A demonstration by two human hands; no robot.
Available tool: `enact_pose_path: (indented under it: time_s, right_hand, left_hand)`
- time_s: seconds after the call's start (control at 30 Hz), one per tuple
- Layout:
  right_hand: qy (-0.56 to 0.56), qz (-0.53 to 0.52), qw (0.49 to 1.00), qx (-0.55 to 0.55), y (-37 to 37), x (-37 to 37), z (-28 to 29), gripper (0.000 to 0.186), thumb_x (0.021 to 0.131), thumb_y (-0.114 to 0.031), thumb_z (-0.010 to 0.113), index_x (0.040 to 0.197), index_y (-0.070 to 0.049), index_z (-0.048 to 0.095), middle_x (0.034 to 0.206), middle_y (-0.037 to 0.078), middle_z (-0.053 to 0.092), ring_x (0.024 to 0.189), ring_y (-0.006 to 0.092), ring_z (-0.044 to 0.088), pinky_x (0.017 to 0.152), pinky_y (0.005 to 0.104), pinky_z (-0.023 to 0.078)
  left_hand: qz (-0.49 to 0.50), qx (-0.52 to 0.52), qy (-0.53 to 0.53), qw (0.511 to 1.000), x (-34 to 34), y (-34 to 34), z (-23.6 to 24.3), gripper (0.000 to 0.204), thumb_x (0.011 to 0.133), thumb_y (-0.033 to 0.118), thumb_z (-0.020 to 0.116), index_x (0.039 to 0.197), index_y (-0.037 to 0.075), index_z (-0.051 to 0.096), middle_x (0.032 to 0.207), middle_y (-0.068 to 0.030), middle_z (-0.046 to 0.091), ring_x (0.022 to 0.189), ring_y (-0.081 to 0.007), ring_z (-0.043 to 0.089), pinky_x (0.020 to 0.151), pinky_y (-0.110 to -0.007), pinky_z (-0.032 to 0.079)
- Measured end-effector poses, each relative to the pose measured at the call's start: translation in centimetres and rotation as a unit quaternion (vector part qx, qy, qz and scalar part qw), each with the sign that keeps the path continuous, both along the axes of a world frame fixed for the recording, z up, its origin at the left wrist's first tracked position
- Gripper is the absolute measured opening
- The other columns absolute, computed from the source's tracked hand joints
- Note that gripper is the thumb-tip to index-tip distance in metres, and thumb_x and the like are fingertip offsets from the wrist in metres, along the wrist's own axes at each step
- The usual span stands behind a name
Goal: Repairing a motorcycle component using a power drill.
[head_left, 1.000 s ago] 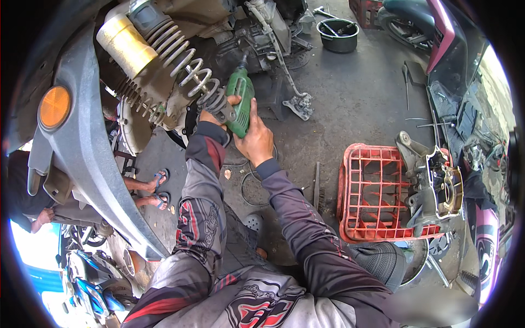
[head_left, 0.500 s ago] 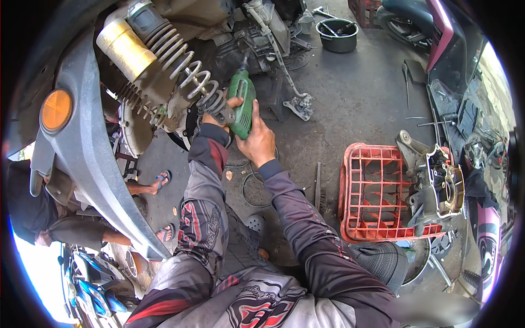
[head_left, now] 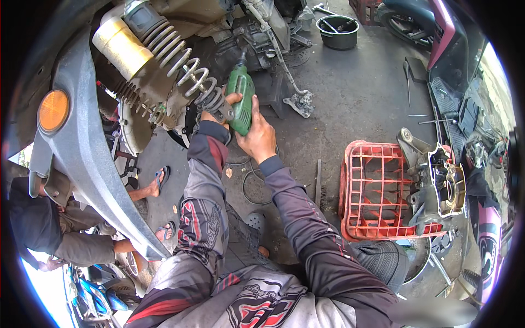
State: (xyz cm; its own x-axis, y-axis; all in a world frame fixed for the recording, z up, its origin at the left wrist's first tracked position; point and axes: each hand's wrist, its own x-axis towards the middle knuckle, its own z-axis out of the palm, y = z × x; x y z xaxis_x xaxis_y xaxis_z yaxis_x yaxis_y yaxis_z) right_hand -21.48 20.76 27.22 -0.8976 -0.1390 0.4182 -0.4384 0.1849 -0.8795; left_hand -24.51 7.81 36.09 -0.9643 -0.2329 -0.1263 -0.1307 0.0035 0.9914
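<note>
A green power drill point(head_left: 241, 101) points away from me, its dark chuck end against a grimy metal engine part point(head_left: 246, 46) under the motorcycle. My right hand point(head_left: 259, 136) is wrapped round the drill's rear body, index finger stretched along its side. Around the drill's left side, the fingers of my left hand point(head_left: 232, 98) close on it; the rest of that hand is partly hidden behind the lower end of a coil-spring shock absorber point(head_left: 194, 79). The shock's gold canister point(head_left: 123, 49) sits at the upper left. What the drill's tip touches cannot be made out.
A red plastic crate point(head_left: 377, 191) at the right bears a metal engine casing point(head_left: 437, 183). A black pot point(head_left: 338, 38) with tools stands at the far side. A wire brush point(head_left: 319, 186) and a loose cable point(head_left: 252, 188) lie on the floor. At the left sits another person point(head_left: 82, 246) in sandals.
My hands and the drill hold nearly the same place. At the left the other person's body and arm have shifted inward, with a hand now lower down. The view has moved slightly.
</note>
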Motion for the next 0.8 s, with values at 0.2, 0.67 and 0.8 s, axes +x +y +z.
enact_pose_path:
  time_s: [0.2,0.67,0.8]
  right_hand:
    - [0.009,-0.014,1.000,-0.018,-0.1,0.2,-1.3,0.113,0.071,-0.018,0.081,0.162,-0.007,0.015,0.112,0.026,0.069,0.091,0.0465,0.069,0.077,0.0506,0.057]
    - [-0.002,-0.006,1.000,-0.029,-0.4,0.3,-1.4,0.113,0.070,-0.018,0.082,0.162,-0.006,0.017,0.110,0.027,0.069,0.093,0.0463,0.069,0.078,0.0500,0.057]
    - [0.015,0.005,1.000,-0.019,-0.2,-0.3,-0.3,0.112,0.070,-0.017,0.082,0.161,-0.005,0.018,0.110,0.027,0.069,0.093,0.0461,0.069,0.077,0.0492,0.057]
  left_hand:
    - [-0.011,-0.028,-0.011,0.999,-0.4,-0.3,-1.3,0.059,0.088,0.011,0.062,0.146,0.005,0.051,0.127,-0.0135,0.066,0.110,-0.0254,0.068,0.099,-0.038,0.056]
    - [0.010,-0.059,-0.015,0.998,-0.3,-0.4,-2.0,0.058,0.088,0.012,0.063,0.146,0.007,0.053,0.125,-0.0119,0.067,0.108,-0.0247,0.069,0.098,-0.037,0.056]
    - [-0.040,-0.015,0.033,0.999,-0.1,-0.4,-0.2,0.060,0.089,0.011,0.062,0.147,0.006,0.050,0.128,-0.0129,0.065,0.111,-0.0254,0.068,0.099,-0.038,0.056]
